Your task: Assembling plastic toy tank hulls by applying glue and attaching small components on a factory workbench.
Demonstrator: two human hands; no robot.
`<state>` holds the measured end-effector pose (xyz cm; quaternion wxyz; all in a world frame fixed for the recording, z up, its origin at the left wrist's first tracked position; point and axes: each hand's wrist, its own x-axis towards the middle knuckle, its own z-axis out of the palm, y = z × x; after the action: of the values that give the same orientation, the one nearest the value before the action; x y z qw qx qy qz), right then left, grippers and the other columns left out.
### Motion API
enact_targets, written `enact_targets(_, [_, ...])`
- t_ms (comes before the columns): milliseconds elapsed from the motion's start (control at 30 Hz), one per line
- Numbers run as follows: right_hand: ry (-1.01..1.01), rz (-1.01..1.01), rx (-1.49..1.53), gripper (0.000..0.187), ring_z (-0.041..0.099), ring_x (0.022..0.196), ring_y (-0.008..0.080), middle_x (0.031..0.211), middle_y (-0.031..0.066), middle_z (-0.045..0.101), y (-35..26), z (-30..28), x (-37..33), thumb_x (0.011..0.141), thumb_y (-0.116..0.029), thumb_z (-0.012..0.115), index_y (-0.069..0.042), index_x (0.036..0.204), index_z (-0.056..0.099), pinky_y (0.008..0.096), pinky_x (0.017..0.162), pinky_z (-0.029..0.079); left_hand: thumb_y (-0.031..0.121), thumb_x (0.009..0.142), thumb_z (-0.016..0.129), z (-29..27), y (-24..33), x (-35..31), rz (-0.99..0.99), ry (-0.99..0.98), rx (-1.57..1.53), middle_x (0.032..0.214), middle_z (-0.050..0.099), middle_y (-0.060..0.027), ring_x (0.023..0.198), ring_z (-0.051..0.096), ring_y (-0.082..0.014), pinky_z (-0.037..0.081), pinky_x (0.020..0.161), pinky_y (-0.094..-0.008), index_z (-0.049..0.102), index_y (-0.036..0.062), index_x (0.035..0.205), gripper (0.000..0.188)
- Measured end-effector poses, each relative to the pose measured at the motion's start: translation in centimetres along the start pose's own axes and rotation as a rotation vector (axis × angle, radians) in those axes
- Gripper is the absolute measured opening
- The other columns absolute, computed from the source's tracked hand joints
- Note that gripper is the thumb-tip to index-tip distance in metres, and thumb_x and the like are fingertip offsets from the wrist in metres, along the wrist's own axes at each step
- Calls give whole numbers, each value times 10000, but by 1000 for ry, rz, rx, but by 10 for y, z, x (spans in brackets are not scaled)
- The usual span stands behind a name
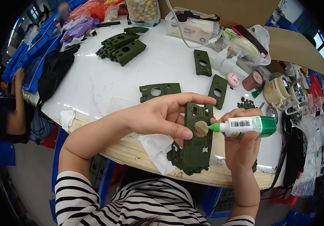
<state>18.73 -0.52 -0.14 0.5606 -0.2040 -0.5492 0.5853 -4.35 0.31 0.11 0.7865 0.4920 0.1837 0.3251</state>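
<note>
My left hand (162,116) holds a dark green plastic model plate (196,152) by its upper part, thumb on one side and index finger stretched along the top edge. The plate stands tilted over the table's near edge and has a large round hole. In my right hand (241,150) is a white glue bottle (243,126) with a green nozzle and green base. It lies sideways, its nozzle tip at the rim of the round hole; whether it touches cannot be made out. Small green pieces (175,155) show beside the plate's lower end.
Similar green plates lie beyond my hands: one flat (171,89), another (217,83) and a third (202,71) to the right. A plate pile (132,52) sits far left. Mugs (274,92) and bottles crowd the right. White tissue (156,150) hangs over the near edge.
</note>
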Motion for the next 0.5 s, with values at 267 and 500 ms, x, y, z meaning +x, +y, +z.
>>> enact_targets(267, [-87,-173,-264,436,617,1019,241,1077,103,576,3,-3,5,847,-295,743,1,1106,556,421,1007,445,-66,814,680,6,-2,-3,-45,-5,3,1323,511,-149,1111,605,-219,512,971,-355,282,-12,1462,762])
enact_targets(500, [-79,-109,-244,395,621,1030,235,1071,89,584,7,-3,3,843,-240,748,-5,1114,584,463,1048,409,-73,824,671,5,1,-2,-40,-25,21,1291,537,-154,1072,628,-226,545,911,-338,287,-10,1458,744])
